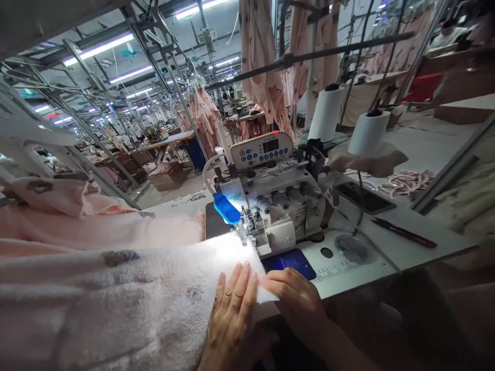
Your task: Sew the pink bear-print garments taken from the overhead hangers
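A pale pink fleecy fabric (pixel 116 288) lies spread over the table, its edge under the presser foot of a white overlock sewing machine (pixel 270 206). My left hand (pixel 232 314) rests flat on the fabric with its fingers stretched out, just in front of the needle area. Beside it, my right hand (pixel 296 299) pinches the fabric's right edge with curled fingers, close to a dark blue plate (pixel 290 262) below the machine.
Two white thread cones (pixel 348 123) stand behind the machine. A red-handled tool (pixel 404 233) lies on the white table (pixel 386 247) at right. Pink garments (pixel 259 56) hang on overhead rails, and more workstations stretch away at the back left.
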Demonstrator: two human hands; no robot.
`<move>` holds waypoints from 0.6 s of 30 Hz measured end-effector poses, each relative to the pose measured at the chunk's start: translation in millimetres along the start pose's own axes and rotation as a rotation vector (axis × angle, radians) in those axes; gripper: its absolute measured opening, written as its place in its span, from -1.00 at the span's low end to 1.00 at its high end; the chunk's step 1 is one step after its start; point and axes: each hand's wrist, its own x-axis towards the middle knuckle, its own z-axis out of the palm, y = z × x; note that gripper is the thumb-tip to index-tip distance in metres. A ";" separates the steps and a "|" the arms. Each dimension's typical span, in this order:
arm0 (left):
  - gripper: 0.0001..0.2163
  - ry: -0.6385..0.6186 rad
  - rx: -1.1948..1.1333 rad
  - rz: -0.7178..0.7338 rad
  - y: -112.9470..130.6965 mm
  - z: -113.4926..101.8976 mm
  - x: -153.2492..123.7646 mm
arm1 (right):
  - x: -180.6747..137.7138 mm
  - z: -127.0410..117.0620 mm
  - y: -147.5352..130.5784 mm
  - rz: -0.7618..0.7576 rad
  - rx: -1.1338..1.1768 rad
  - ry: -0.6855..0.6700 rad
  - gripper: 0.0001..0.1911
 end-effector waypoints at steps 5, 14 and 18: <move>-0.47 0.064 0.035 0.015 -3.7 9.2 1.7 | 7.5 3.7 4.3 -0.009 -0.027 0.048 -0.78; -0.39 0.063 -0.024 -0.008 -32.9 5.5 16.7 | 19.7 9.5 13.6 0.012 -0.016 0.014 -0.83; -0.35 -0.035 -0.072 -0.067 -41.2 0.8 25.7 | 25.6 16.2 21.3 -0.001 -0.030 0.019 -0.83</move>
